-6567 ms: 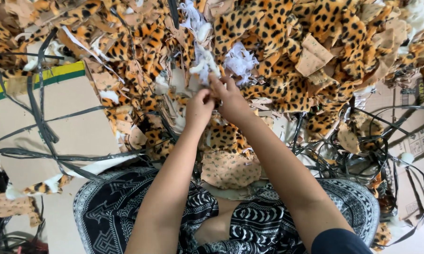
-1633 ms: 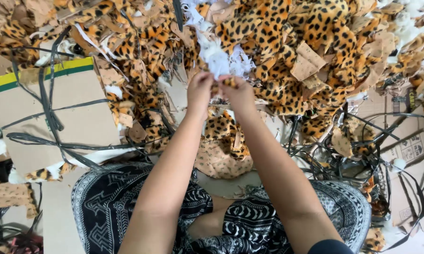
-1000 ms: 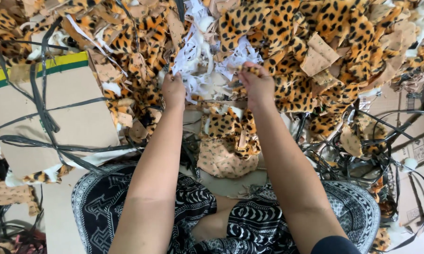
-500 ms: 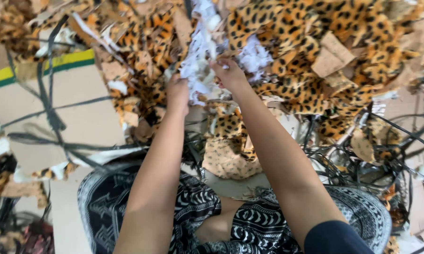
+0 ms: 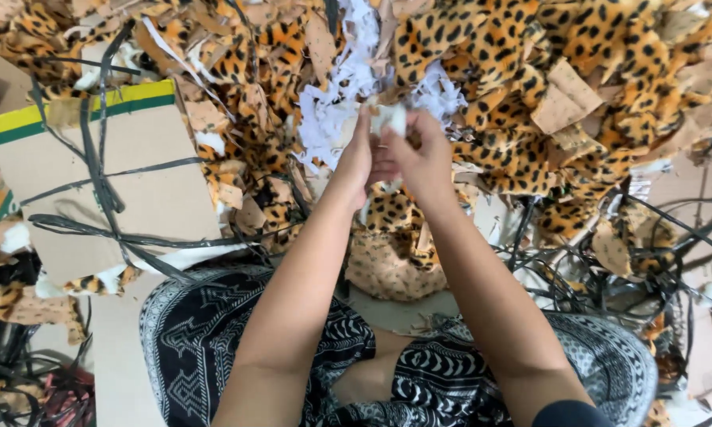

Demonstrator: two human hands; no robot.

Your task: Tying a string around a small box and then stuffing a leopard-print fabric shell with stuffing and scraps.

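Both my hands meet at the middle of the view, over a heap of leopard-print fabric scraps (image 5: 482, 47). My left hand (image 5: 359, 156) and my right hand (image 5: 421, 156) pinch a small white wad of stuffing (image 5: 391, 119) between their fingers. Just behind the hands lies a fluffy white pile of shredded stuffing (image 5: 334, 111). Below them a rounded leopard-print piece (image 5: 395, 261) rests near my lap, which is covered by black-and-white patterned cloth (image 5: 198, 340).
A flat cardboard box (image 5: 127, 174) with a yellow-green stripe and black straps lies at the left. Tangled black plastic straps (image 5: 609, 261) spread at the right among brown backing scraps (image 5: 565, 95). More strap loops and scraps fill the lower left corner.
My hands were spread apart pulling at the white stuffing one second ago; they have come together again and now hold a small white wad between them.
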